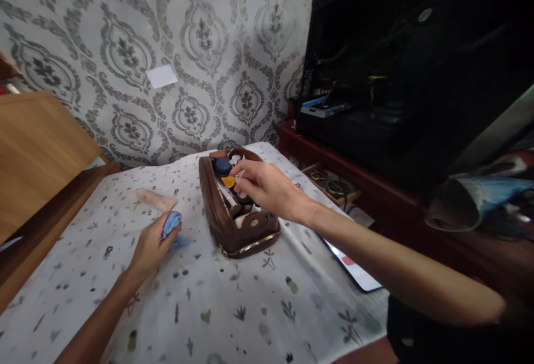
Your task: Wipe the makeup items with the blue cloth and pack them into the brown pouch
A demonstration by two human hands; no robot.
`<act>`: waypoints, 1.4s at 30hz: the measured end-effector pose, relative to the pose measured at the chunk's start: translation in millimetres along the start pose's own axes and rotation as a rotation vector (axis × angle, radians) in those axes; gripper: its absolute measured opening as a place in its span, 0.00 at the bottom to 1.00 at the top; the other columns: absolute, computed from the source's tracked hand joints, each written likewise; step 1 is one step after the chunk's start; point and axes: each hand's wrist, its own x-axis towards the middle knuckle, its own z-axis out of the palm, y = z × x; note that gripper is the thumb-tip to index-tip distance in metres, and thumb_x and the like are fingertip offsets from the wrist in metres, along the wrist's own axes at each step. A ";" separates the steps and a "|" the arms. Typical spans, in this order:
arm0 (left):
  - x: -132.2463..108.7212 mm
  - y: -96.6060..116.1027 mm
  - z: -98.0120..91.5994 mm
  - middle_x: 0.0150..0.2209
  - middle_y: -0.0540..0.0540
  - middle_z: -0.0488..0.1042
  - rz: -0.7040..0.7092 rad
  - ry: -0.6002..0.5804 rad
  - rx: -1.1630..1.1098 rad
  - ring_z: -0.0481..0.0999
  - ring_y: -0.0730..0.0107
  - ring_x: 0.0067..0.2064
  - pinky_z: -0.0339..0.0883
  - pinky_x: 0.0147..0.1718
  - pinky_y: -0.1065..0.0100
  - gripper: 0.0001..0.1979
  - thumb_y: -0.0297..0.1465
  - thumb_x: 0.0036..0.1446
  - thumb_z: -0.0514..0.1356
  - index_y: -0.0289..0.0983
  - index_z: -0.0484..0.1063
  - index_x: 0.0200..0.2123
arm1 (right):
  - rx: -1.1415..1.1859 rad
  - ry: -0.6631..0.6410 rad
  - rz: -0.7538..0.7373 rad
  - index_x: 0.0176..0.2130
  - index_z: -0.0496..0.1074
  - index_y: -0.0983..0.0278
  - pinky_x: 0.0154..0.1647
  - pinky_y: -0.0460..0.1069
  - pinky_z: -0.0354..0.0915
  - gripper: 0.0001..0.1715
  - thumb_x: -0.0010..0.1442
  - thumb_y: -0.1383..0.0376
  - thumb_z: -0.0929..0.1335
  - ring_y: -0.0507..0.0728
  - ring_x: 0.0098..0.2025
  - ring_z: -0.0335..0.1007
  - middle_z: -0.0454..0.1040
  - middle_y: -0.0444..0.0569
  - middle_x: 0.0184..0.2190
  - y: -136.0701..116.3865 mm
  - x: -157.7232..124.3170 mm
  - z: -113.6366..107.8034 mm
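Observation:
My left hand (151,241) is closed around a crumpled blue cloth (172,224), and part of the cloth hangs below the fingers. Just beyond it, a pinkish-beige tube (157,200) lies on the patterned sheet. An unzipped brown toiletry bag (217,220) stands to the right of the cloth. Inside are a round dark-blue lid (222,166), a yellow item (228,181), a silvery tube (226,190) and other small items. Over the bag's opening is my right hand (262,186), its fingertips pinched together. Whatever they hold is too small to make out.
The bag rests on a white sheet (200,308) with small plant prints. A tablet or phone (362,278) lies under my right forearm. Beyond are a black computer case (375,30) on a reddish-brown desk, an open drawer (334,183), and a wooden panel (45,152) at left.

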 end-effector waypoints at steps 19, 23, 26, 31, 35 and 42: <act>101.5 -94.8 22.3 0.64 0.33 0.66 0.007 -0.289 0.574 0.62 0.39 0.66 0.60 0.58 0.42 0.19 0.36 0.64 0.52 0.35 0.73 0.53 | 0.350 -0.495 -0.064 0.44 0.76 0.64 0.33 0.42 0.63 0.11 0.61 0.72 0.69 0.50 0.31 0.71 0.74 0.41 0.27 -16.1 -21.2 174.6; 101.6 -94.4 10.1 0.54 0.32 0.75 0.109 -0.416 0.629 0.71 0.46 0.58 0.66 0.53 0.51 0.15 0.26 0.58 0.53 0.33 0.73 0.47 | 0.725 -0.465 0.213 0.42 0.74 0.63 0.30 0.41 0.66 0.12 0.62 0.75 0.65 0.48 0.26 0.71 0.72 0.39 0.26 3.2 -18.9 209.5; 91.2 -96.4 -2.9 0.52 0.37 0.77 0.171 -0.434 0.666 0.72 0.52 0.56 0.66 0.50 0.58 0.19 0.22 0.57 0.50 0.35 0.69 0.51 | 0.717 -0.381 0.296 0.40 0.73 0.64 0.28 0.40 0.65 0.11 0.60 0.76 0.67 0.47 0.24 0.69 0.70 0.38 0.23 16.7 -24.7 219.8; 66.6 -88.1 -23.5 0.46 0.39 0.76 0.221 -0.320 0.734 0.73 0.53 0.49 0.64 0.35 0.67 0.08 0.32 0.59 0.53 0.38 0.66 0.42 | 0.668 -0.331 0.301 0.44 0.73 0.63 0.28 0.41 0.65 0.10 0.60 0.71 0.69 0.46 0.22 0.66 0.71 0.37 0.24 16.5 -30.6 213.1; 51.3 -55.7 -47.1 0.31 0.49 0.72 0.027 -0.121 0.568 0.73 0.60 0.35 0.55 0.26 0.73 0.12 0.41 0.54 0.58 0.43 0.59 0.34 | 0.607 -0.288 0.260 0.48 0.73 0.62 0.36 0.44 0.69 0.15 0.59 0.68 0.71 0.49 0.28 0.72 0.74 0.41 0.31 9.8 -30.6 207.6; 23.2 14.4 -74.7 0.23 0.55 0.64 -0.304 0.117 -0.201 0.64 0.70 0.23 0.57 0.22 0.73 0.20 0.49 0.44 0.62 0.41 0.64 0.32 | 0.601 -0.243 0.169 0.66 0.57 0.62 0.49 0.54 0.70 0.44 0.56 0.59 0.74 0.59 0.51 0.73 0.70 0.57 0.54 13.2 -31.5 211.4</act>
